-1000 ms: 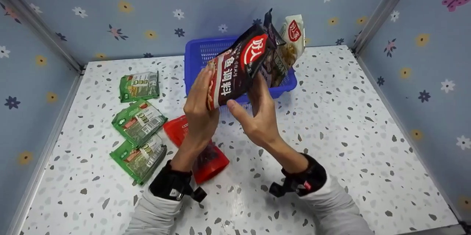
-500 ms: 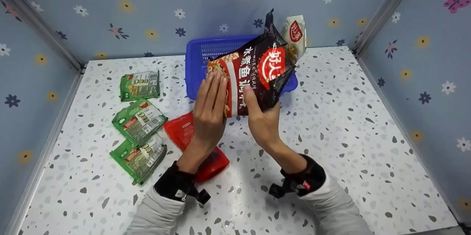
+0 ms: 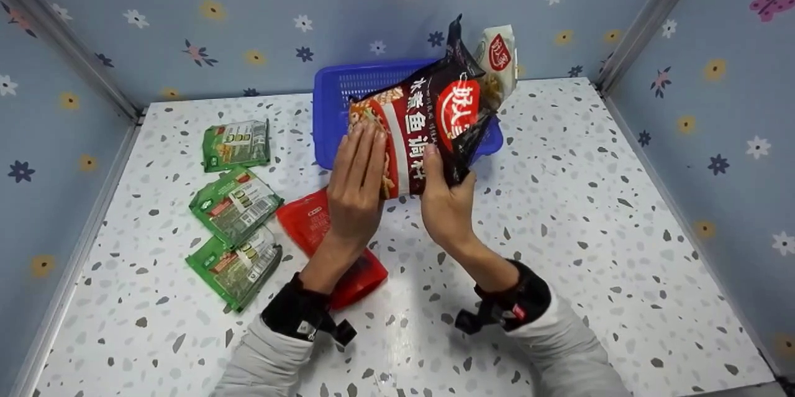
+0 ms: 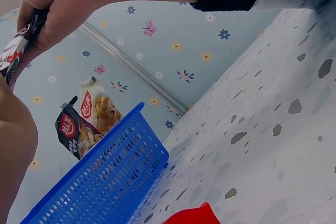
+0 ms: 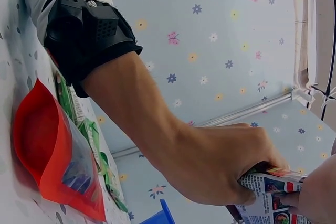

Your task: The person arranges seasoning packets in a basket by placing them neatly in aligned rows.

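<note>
Now, pouch (image 3: 428, 130): could slip if either grip loosens.
Left hand (image 3: 356, 189): fingers clamped on pouch.
Right hand (image 3: 448, 214): likewise.
Basket (image 3: 320, 114): bumping might tip its packs (image 3: 497, 61).

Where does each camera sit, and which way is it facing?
On the head: forward and down, at the black-and-red plastic packet; left hand and right hand show.
On the left wrist: rightward, toward the blue perforated plastic basket; both hands show partly.
On the right wrist: leftward, toward the red plastic pouch; both hands show partly.
Both wrist views share the basket.
</note>
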A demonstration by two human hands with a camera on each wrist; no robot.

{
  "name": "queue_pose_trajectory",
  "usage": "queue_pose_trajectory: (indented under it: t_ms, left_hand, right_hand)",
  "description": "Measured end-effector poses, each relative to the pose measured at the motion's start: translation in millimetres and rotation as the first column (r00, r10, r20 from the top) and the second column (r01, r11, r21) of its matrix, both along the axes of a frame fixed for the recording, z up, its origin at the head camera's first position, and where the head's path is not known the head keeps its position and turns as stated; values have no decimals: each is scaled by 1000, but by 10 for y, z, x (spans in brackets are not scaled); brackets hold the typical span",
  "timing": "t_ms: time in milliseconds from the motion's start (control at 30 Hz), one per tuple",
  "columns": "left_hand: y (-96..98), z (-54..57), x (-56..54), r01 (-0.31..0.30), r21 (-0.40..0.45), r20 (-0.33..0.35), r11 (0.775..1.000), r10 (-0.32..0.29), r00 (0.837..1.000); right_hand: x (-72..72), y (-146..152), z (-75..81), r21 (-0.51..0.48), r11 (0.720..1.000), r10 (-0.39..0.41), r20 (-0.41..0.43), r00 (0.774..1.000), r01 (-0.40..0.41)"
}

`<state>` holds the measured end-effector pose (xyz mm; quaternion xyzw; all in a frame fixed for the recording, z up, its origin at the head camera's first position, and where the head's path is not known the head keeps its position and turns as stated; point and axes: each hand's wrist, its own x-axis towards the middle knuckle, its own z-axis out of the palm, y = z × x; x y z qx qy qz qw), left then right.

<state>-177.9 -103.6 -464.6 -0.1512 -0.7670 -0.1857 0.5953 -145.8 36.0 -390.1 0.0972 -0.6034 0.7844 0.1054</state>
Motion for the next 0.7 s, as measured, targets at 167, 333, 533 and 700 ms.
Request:
queue_pose_trajectory:
  t_ms: [167,333,533,700]
  left_hand:
    - [15,-2,2,23,10,20,1000,-24,1000]
    - [25,11,2,59,10,47,998,-59,997]
    - [-66,61,-5,202,-3,176,979,-199,964]
    - [-252,89,-56,327,-17,253,945,-313,916]
  right_hand:
    - [-5,6,-8,-25,1000,15,-13,1000,-16]
    - [-15,5,2,-106,993,44,-29,999,-47]
    - [-75,27,54,-208,977,34,-65,997,-47]
    - [-155,102,115,-271,962,-14,-80,997,-9]
